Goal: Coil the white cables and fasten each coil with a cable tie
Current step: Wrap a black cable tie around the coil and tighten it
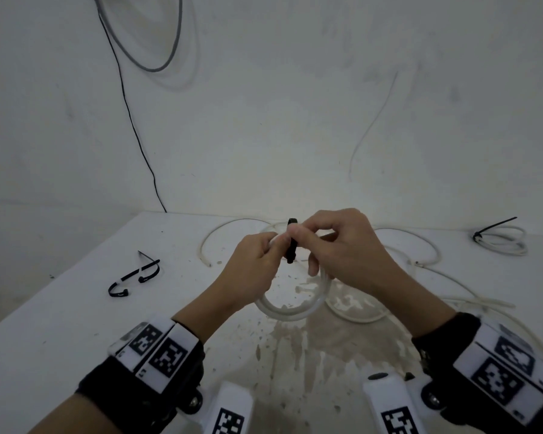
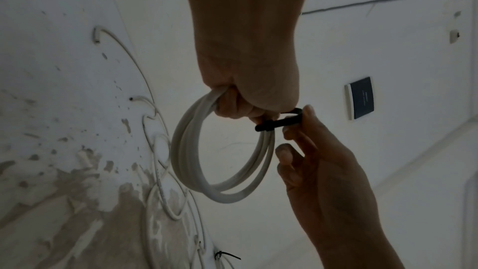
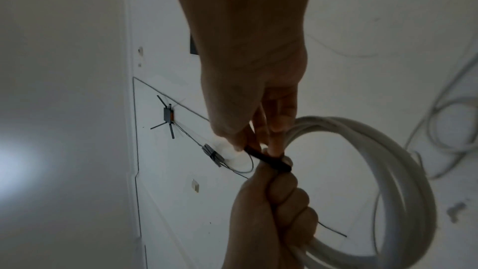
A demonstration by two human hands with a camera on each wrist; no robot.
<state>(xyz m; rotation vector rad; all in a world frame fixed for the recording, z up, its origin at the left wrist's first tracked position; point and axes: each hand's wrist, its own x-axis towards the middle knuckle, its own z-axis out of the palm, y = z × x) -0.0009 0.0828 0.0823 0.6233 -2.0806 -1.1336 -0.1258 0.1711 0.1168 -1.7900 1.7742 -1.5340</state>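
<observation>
A small coil of white cable (image 1: 290, 310) hangs above the table between my hands. My left hand (image 1: 271, 249) grips the coil at its top, fingers curled round the strands (image 2: 227, 105). A black cable tie (image 1: 292, 242) is looped over the coil (image 2: 222, 171) beside that grip. My right hand (image 1: 308, 236) pinches the cable tie (image 2: 280, 123) with thumb and fingertips. In the right wrist view the tie (image 3: 269, 161) lies across the top of my left fist (image 3: 274, 201), with the coil (image 3: 393, 161) to the right. The tie's head is hidden by the fingers.
A coil tied with a black tie (image 1: 500, 241) lies at the table's back right. Loose white cables (image 1: 420, 245) sprawl behind and to the right of my hands. Spare black cable ties (image 1: 135, 277) lie at the left. The white table (image 1: 76, 324) is stained in front.
</observation>
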